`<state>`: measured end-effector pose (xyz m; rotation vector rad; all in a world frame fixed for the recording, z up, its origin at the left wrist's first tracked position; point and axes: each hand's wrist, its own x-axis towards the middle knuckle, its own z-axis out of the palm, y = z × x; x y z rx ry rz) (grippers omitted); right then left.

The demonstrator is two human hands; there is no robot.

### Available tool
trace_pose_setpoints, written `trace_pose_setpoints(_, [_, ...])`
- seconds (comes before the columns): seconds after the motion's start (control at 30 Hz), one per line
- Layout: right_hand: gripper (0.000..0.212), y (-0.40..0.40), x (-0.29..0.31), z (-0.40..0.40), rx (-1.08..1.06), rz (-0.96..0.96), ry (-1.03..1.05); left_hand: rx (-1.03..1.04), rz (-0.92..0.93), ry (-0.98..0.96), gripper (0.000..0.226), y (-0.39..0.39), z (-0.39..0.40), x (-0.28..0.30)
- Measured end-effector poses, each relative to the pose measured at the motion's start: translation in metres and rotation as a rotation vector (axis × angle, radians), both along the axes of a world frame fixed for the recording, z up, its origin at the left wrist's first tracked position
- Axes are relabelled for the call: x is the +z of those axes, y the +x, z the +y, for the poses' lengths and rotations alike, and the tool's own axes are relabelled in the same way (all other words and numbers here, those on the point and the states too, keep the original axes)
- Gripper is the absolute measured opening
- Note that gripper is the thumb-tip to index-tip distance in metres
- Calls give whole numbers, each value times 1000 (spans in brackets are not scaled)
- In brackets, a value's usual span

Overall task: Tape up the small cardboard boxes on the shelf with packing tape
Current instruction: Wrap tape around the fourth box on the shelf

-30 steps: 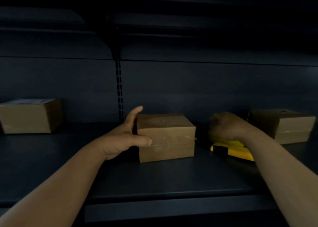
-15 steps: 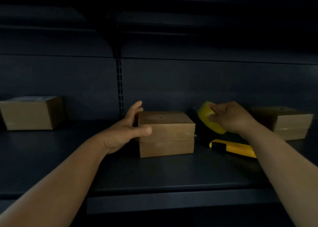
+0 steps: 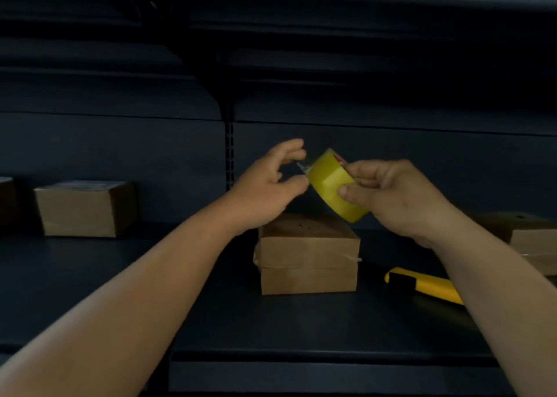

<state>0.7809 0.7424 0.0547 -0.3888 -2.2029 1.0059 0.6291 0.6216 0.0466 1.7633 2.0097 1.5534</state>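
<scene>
My right hand point(image 3: 391, 194) grips a yellowish roll of packing tape point(image 3: 331, 185) and holds it up in the air, tilted, above the middle cardboard box point(image 3: 307, 258). My left hand point(image 3: 268, 185) is beside the roll's left edge with thumb and fingers spread apart; a short loose tape end point(image 3: 302, 166) sticks out between them, and the thumb tip touches the roll. The middle box sits closed on the dark shelf point(image 3: 271, 321), with a strip of tape around its side.
A yellow and black utility knife point(image 3: 422, 286) lies on the shelf right of the middle box, partly under my right forearm. Another cardboard box point(image 3: 81, 208) stands at the left and one point(image 3: 533, 243) at the right. A shelf board hangs overhead.
My right hand lifted the tape roll from the shelf up above the middle box. My left hand let go of the box and rose to the roll's left edge.
</scene>
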Motion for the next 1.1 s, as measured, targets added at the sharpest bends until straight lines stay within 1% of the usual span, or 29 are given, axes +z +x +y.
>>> trace_pose_setpoints(0.1, [21, -5, -1, -5, 54, -20, 30, 49, 0, 54, 49, 5, 7, 8])
trace_pose_setpoints(0.23, [21, -7, -1, -7, 56, -30, 44, 123, -20, 166, 24, 4, 10, 12])
trace_pose_setpoints(0.33, [22, -6, 0, -8, 39, -41, 47, 137, -37, 154, 16, 5, 10, 15])
trace_pose_setpoints(0.43, [26, -5, 0, -8, 47, -48, 50, 133, -101, 126, 6, 4, 7, 20])
trace_pose_setpoints(0.53, [27, -5, 0, -7, 34, -62, 67, 124, -141, 78, 7, 1, 6, 21])
trace_pose_setpoints(0.7, [21, -4, 1, -6, 38, -96, 125, 81, -216, -40, 12, -2, 3, 24])
trace_pose_setpoints(0.83, [24, -4, 1, -7, 44, -126, 176, 87, -282, -103, 4, -4, 1, 25])
trace_pose_setpoints(0.87, [23, -4, 1, -7, 44, -129, 177, 90, -295, -96, 2, -4, 1, 25])
trace_pose_setpoints(0.97, [20, -5, 2, -8, 45, -127, 179, 122, -283, -25, 6, -3, 2, 21])
trace_pose_setpoints(1.1, [17, -5, 5, -8, 35, -102, 180, 240, -147, 86, 14, -2, 8, 14])
